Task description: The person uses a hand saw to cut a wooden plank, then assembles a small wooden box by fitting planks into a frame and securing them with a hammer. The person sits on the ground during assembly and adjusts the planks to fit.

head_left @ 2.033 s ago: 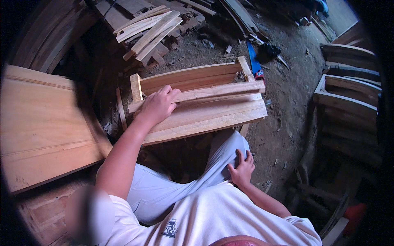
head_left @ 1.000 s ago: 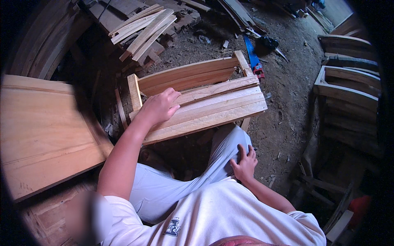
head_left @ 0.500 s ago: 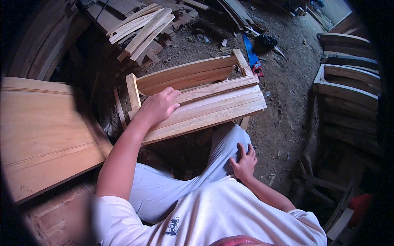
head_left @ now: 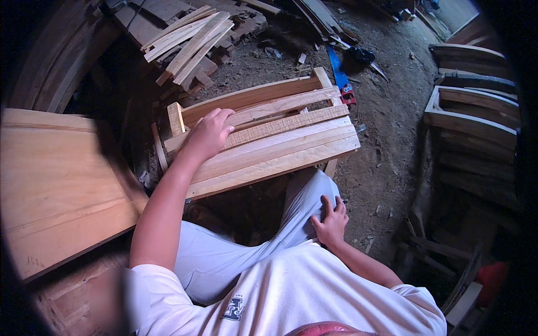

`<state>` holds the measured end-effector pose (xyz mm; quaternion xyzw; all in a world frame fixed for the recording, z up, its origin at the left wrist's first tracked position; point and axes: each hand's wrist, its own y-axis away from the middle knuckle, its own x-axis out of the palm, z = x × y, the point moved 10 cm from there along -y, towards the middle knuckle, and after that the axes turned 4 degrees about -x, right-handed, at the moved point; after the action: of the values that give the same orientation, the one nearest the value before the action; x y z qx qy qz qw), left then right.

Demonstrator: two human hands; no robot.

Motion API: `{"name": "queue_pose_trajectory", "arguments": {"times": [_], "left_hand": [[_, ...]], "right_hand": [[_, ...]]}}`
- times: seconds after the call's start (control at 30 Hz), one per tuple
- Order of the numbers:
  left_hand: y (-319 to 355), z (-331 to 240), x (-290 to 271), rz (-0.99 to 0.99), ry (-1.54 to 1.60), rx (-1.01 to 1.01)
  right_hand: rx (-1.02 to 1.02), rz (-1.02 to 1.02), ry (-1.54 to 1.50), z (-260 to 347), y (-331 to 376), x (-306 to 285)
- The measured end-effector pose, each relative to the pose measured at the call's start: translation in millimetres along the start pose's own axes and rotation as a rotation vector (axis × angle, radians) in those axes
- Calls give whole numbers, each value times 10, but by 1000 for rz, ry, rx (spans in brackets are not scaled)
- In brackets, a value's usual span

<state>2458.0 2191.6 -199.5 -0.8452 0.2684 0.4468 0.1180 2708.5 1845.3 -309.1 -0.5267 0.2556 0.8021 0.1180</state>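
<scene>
A pale slatted wooden frame (head_left: pixel 280 147) lies in front of me, tilted, with a short post (head_left: pixel 176 118) at its left end. My left hand (head_left: pixel 208 133) rests palm down on its left part, fingers lightly bent over a slat, gripping nothing. My right hand (head_left: pixel 332 221) lies on my right knee, on light grey trousers (head_left: pixel 305 196), with its fingers spread. My left forearm reaches up from the lower left.
A broad wooden panel (head_left: pixel 53 185) lies at my left. A pile of thin wood strips (head_left: pixel 190 36) sits beyond the frame. A blue hand tool (head_left: pixel 339 75) lies on the dirt floor. Curved wooden frames (head_left: pixel 471 115) stack at the right.
Both hands keep their places on the frame and the knee. Only the view has shifted slightly.
</scene>
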Motion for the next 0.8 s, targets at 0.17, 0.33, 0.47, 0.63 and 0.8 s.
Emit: {"name": "queue_pose_trajectory", "arguments": {"times": [0.17,0.33,0.47,0.63,0.8], "left_hand": [[-29,84,220,133,52,-89],[-90,173,232,211,186,-245],[-143,134,143,181,225,-259],[-250,202,174,163,286,-119],[-286,255,192,253,323,-96]], "right_hand": [[6,-10,-16,-9,4,-5],[1,-20,-21,-35,-9,13],[-2,-23,-22,-58,-15,11],[-2,-37,-25,-72,-22,13],[7,-26,-28,-40,-28,-17]]}}
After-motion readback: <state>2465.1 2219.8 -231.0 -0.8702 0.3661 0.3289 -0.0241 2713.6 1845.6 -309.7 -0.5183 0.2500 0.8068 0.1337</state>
